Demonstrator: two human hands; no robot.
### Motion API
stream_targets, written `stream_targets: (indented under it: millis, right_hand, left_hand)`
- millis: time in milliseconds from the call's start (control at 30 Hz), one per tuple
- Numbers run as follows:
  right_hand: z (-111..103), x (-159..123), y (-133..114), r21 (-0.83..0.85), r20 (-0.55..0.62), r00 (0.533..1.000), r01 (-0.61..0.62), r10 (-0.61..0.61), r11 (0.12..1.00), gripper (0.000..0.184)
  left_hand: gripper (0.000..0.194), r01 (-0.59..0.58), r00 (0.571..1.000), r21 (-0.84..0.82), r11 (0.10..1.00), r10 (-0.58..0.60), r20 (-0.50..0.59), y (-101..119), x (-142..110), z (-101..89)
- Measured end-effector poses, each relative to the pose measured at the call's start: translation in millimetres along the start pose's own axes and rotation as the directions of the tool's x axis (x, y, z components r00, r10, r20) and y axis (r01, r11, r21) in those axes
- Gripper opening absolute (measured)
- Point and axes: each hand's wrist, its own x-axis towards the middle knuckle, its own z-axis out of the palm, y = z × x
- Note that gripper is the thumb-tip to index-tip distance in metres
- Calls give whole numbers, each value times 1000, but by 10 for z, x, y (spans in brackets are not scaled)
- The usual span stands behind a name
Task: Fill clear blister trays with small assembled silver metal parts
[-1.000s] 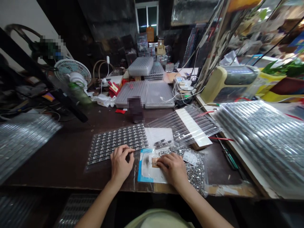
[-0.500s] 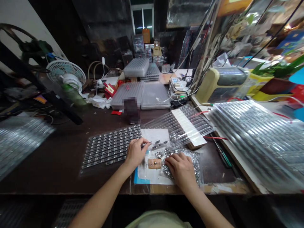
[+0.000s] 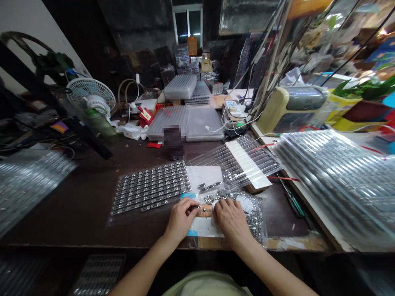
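Observation:
My left hand point(image 3: 182, 216) is closed in a pinch on a small dark metal part point(image 3: 198, 207), at the left end of a small tan block point(image 3: 205, 211). On that block sits a tiny shiny piece. My right hand point(image 3: 231, 217) is at the block's right end, fingers bent and drawn together; what they hold is hidden. Under and beside this hand lies a clear bag point(image 3: 254, 213) of many small shiny metal pieces. Just beyond the block, several dark metal parts point(image 3: 211, 187) rest on white paper point(image 3: 200, 173). Left of my hands lies a tray point(image 3: 151, 185) filled with rows of similar parts.
Beyond the bag, a ribbed clear tray point(image 3: 212, 158) lies under a white strip point(image 3: 248, 164). Stacked clear trays stand at right point(image 3: 336, 181) and left point(image 3: 31, 176). A green-handled screwdriver point(image 3: 294, 203) lies at right. A fan point(image 3: 92, 96) stands back left.
My left hand has come down and toward me, from beside the loose parts to the tan block, with its small part. My right hand has shifted slightly left, from the bag to the block.

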Motion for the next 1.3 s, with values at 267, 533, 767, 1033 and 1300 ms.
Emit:
stream_targets:
  millis: [267, 533, 767, 1033, 1300]
  right_hand:
    - [28, -118, 198, 503, -142, 984, -20, 105, 864, 25]
    - [33, -106, 156, 624, -125, 983, -30, 138, 781, 23]
    - [42, -45, 46, 573, -82, 980, -101, 179, 813, 11]
    - [83, 27, -138, 430, -129, 987, -29, 93, 902, 9]
    - [41, -1, -4, 334, -147, 985, -42, 96, 942, 12]
  left_hand:
    - [16, -128, 992, 99, 987, 128, 7, 45, -19, 113]
    - [14, -132, 991, 171, 976, 130, 28, 85, -10, 121]
    - [13, -91, 996, 66, 994, 92, -10, 67, 2, 117]
    - [14, -58, 989, -64, 996, 49, -137, -30, 27, 93]
    - [15, -44, 993, -78, 996, 34, -116, -40, 24, 107]
